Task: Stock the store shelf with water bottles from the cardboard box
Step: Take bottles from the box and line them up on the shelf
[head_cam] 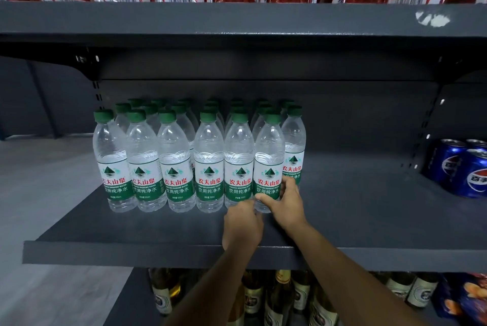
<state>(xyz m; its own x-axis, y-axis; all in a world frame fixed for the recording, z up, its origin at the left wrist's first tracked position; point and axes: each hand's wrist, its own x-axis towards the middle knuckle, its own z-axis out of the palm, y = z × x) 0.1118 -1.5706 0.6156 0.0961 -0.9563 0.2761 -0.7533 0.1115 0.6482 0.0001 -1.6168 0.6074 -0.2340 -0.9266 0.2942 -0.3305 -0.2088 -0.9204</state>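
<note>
Here, on a dark grey metal store shelf (pixel 342 220), a block of clear plastic water bottles with green caps and green-and-white labels (pixel 143 162) stands upright several rows deep, its front row running from the shelf's left end to about the middle. At that row's right end, the person's left hand (pixel 243 223) reaches the foot of the last front-row bottle (pixel 268 165), its fingers curled against the base, though whether they pinch it or merely touch cannot be told. The right hand (pixel 288 201) wraps that same bottle low on the label, thumb in front and fingers (pixel 286 183) round the right side, clamped on it. The likely risk is a domino fall: these tall, narrow bottles stand touching one another, so a sideways shove while squaring this one up could topple its neighbours. A grip this low could also let the top tip. Further right the shelf is bare up to a cluster of blue soda cans (pixel 463 167) at its far end, well apart from the water. The cardboard box is not in view.
</note>
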